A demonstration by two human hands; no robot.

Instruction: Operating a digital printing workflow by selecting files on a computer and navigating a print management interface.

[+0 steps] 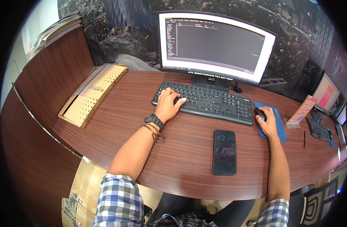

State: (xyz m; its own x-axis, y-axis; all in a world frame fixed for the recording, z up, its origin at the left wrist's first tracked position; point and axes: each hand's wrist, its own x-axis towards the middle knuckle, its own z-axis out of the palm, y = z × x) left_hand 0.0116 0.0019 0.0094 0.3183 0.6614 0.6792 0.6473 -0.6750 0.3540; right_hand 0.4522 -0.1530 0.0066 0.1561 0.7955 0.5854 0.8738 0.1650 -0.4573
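Observation:
My left hand (167, 106) rests on the left end of a black keyboard (205, 99), its fingers apart over the keys and its thumb stretched to the right. A dark watch (153, 120) and a beaded bracelet circle that wrist. To the right, my right hand (269, 123) curves over a black computer mouse (260, 112), which is partly hidden under the palm and fingers. The mouse sits on a blue mouse pad (280, 133). Behind the keyboard stands a lit monitor (218, 43) showing a dark window with a list down its left side.
A black smartphone (224, 153) lies face up between my forearms. On the left, a long yellow cardboard box (93, 97) lies by a wooden partition (54, 72). Right of the pad are a red-and-white sign stand (302, 110), a pen (304, 139) and a second keyboard (318, 128).

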